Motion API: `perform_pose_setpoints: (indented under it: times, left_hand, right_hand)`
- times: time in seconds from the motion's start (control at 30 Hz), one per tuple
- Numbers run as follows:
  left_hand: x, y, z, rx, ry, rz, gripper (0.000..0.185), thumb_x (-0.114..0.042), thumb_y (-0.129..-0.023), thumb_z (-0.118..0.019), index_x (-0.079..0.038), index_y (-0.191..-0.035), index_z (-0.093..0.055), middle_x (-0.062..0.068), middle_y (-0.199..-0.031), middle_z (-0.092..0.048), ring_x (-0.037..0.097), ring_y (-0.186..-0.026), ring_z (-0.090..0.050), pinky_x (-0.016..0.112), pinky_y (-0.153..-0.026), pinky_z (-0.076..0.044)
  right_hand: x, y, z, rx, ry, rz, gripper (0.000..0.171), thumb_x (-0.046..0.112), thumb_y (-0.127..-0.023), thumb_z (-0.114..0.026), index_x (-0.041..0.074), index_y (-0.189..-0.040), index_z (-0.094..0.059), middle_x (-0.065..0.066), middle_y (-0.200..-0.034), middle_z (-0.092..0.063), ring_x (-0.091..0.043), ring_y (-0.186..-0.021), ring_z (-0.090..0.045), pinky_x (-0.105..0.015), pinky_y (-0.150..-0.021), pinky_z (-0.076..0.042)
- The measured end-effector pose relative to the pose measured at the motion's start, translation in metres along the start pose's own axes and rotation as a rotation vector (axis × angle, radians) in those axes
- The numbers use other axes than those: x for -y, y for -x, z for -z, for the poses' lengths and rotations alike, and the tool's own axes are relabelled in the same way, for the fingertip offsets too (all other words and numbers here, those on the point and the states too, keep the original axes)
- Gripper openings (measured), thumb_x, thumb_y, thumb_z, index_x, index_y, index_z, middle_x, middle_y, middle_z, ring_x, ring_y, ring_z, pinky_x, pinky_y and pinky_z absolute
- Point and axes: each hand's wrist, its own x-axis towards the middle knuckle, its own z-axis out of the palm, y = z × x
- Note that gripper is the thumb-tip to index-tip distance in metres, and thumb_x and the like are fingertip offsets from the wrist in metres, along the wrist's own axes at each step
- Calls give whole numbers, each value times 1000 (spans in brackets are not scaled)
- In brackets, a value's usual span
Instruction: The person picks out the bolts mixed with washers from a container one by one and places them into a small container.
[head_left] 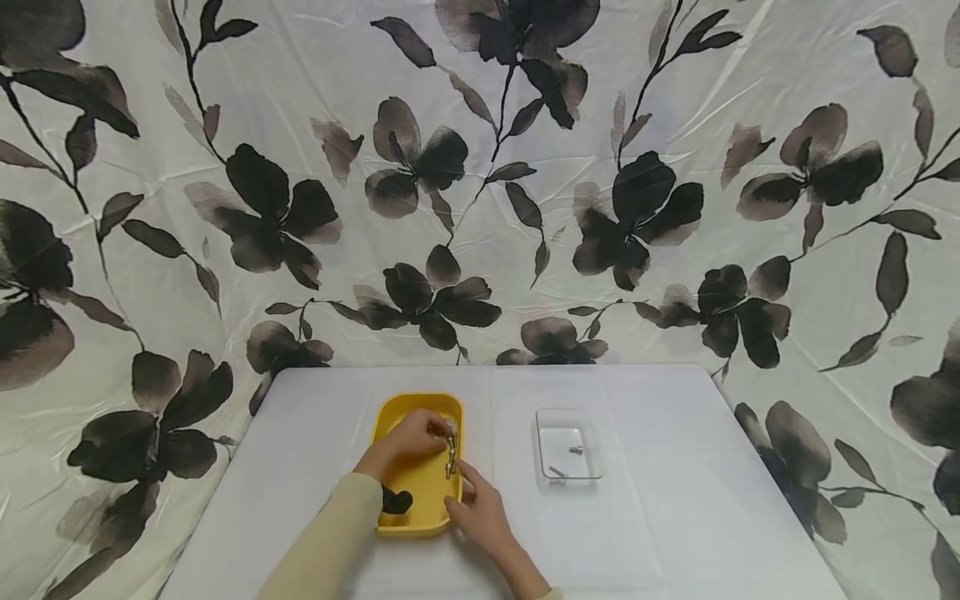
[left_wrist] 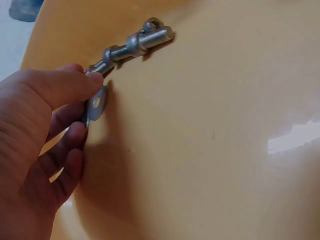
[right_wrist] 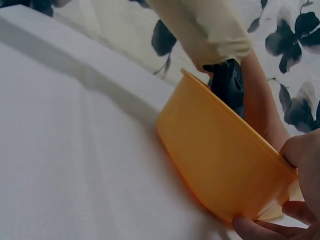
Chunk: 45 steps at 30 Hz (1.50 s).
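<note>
Left hand (head_left: pixel 411 435): inside the yellow tray (head_left: pixel 420 500), thumb and fingers pinching one end of a metal bolt assembly (head_left: pixel 451 457); a flat washer sits against the fingers in the left wrist view.
Metal bolt assembly: silver, several stacked collars, held just above the tray floor near the tray's right wall.
Right hand (head_left: pixel 480 512): fingers curled round the tray's near right rim, gripping it.
Yellow tray: on the bench (head_left: pixel 660 517), left of centre.
Clear box (head_left: pixel 568 447): on the bench, well to the right of the tray, holding two small metal parts (head_left: pixel 575 450).
Backdrop (head_left: pixel 480 183): pale cloth with dark flower print.
</note>
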Motion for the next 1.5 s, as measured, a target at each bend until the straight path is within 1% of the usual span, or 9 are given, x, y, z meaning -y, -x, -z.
perform_pose_setpoints:
  times: [0.13,0.23,0.4,0.57,0.77,0.97,1.1,1.33,1.5]
  left_hand:
    - [-2,-1,-1,34,-40,26,18,-5,-82,-75,-15,-96,-75,-9,-92,-68,11,-88,-60,35,-84,-50]
    - [-7,0,1,49,-81,17,14,-8,-81,-77,-17,-92,-76,-9,-88,-67,13,-84,-56,35,-80,-49]
    - [-13,3,3,38,-150,-6,10,-16,-78,-81,-20,-86,-76,-6,-85,-62,14,-77,-50,33,-72,-45]
    - [-10,5,2,8,-190,-5,7,-21,-77,-82,-21,-83,-77,-7,-83,-57,11,-75,-49,30,-69,-45]
    - [-5,8,2,-41,-119,43,8,-22,-76,-83,-21,-81,-77,-8,-81,-57,11,-74,-51,29,-69,-46]
    - [-9,15,12,-90,-9,32,7,-16,-77,-83,-17,-82,-78,-4,-80,-58,13,-76,-56,29,-69,-50]
    - [-15,19,20,-113,34,33,9,-13,-76,-83,-14,-83,-78,-3,-81,-60,15,-76,-55,30,-68,-50]
    - [-24,24,26,-164,-18,27,10,-18,-77,-83,-16,-86,-78,-4,-80,-59,14,-76,-54,33,-72,-48]
    - [-32,30,27,-189,-8,63,11,-17,-76,-83,-18,-85,-78,2,-83,-61,18,-79,-54,35,-74,-47]
  right_hand:
    - [-1,0,0,-2,-5,4,61,14,-88,-68,10,-144,-46,-16,-142,-48,-33,-105,-64,-24,-74,-52]
    - [-1,0,1,-5,2,9,60,15,-88,-68,10,-144,-46,-15,-142,-48,-33,-106,-63,-26,-76,-53]
    - [-1,1,2,-9,-16,21,59,14,-89,-66,10,-144,-46,-13,-142,-49,-34,-110,-62,-28,-80,-52]
    - [-1,1,1,-12,-47,32,58,12,-89,-66,10,-144,-47,-15,-142,-48,-35,-109,-62,-28,-78,-53]
    - [-2,2,1,-13,-37,4,59,13,-88,-67,11,-144,-47,-15,-142,-49,-33,-108,-63,-26,-76,-53]
    - [-3,3,0,-12,-53,-13,58,12,-88,-67,11,-143,-48,-15,-142,-48,-33,-107,-62,-24,-71,-54]
    - [-1,2,0,-13,-59,-15,58,12,-88,-67,11,-143,-48,-17,-142,-48,-35,-107,-62,-25,-68,-54]
    - [0,2,0,-16,-35,-31,59,13,-88,-66,12,-144,-47,-16,-143,-48,-34,-107,-62,-25,-67,-55]
    - [-2,1,-1,-11,-50,-50,60,14,-87,-67,13,-144,-47,-16,-143,-47,-33,-107,-62,-25,-65,-55]
